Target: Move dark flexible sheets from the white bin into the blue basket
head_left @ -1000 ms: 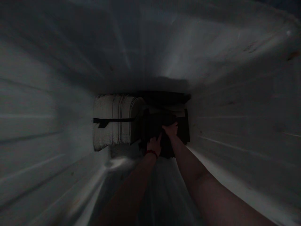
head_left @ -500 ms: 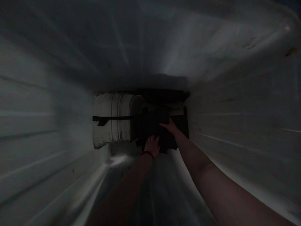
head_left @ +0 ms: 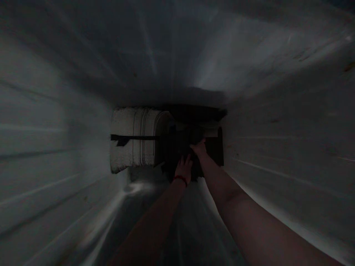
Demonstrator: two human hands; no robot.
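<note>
At the bottom of a deep grey bin [head_left: 77,122] lies a dark stack of fabric-like pieces [head_left: 175,146] with ragged edges. My left hand [head_left: 183,170], a red band at its wrist, rests on the near side of this stack with its fingers spread. Farther right, my right hand [head_left: 199,148] has its thumb pointing left and its fingers curled over the dark material, seemingly gripping it. Deep shadow hides how much it holds. Left of the stack sits a folded pale bundle [head_left: 126,120] with dark stripes, bound by a black strap [head_left: 142,137].
Tall ribbed bin walls rise on all sides of my arms. Behind the stack, against the far wall, lies another dark piece [head_left: 194,112]. A dark piece [head_left: 215,149] also lies by the right wall.
My left hand has slid slightly right, its fingers reaching farther forward. My right hand has curled more over the dark material, which now bulges up near it. The view has shifted slightly.
</note>
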